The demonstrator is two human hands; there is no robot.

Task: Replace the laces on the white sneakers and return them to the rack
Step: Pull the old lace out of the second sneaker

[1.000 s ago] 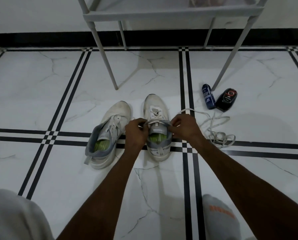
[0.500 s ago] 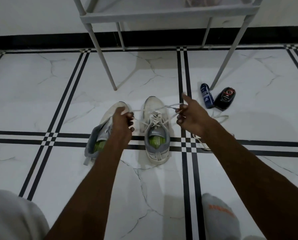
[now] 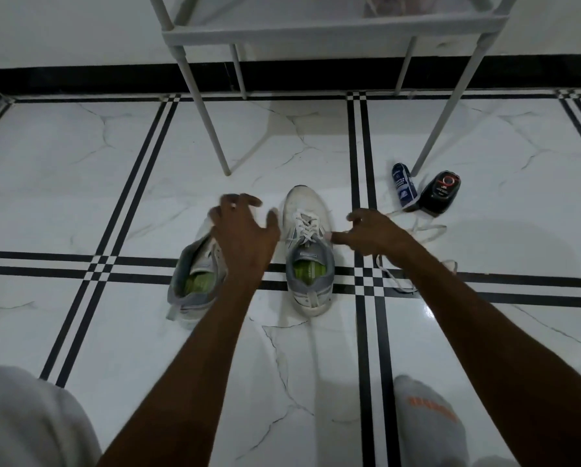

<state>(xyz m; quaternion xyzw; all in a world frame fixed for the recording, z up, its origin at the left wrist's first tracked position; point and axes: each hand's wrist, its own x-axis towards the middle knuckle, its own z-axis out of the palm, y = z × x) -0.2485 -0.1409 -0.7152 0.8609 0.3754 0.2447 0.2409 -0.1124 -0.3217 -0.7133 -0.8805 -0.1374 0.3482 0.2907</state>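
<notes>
Seen from above, two bare forearms reach forward over a white marble floor (image 3: 80,197) crossed by black stripes. The left hand (image 3: 245,227) hovers with fingers spread and loose, holding nothing, and it covers the front half of the left sneaker (image 3: 194,281), so that shoe's toe and lacing cannot be made out; only its grey heel collar and green insole show. Between the two hands stands the right sneaker (image 3: 309,251), white with a grey collar, toe pointing away, laces crossed up its front. The right hand (image 3: 373,234) is just beside this shoe, thumb tip reaching towards its top eyelets, fingers loosely curled; whether it pinches a lace end is too blurred to tell. Past the right wrist a loose white lace (image 3: 417,230) trails on the floor, partly hidden under the forearm. Beyond the right hand lie a blue bottle (image 3: 403,185) and a black container (image 3: 439,192), touching. Ahead of both hands stands the grey rack (image 3: 316,32), its upper part cut off. A grey sock (image 3: 427,419) shows below the right arm.
</notes>
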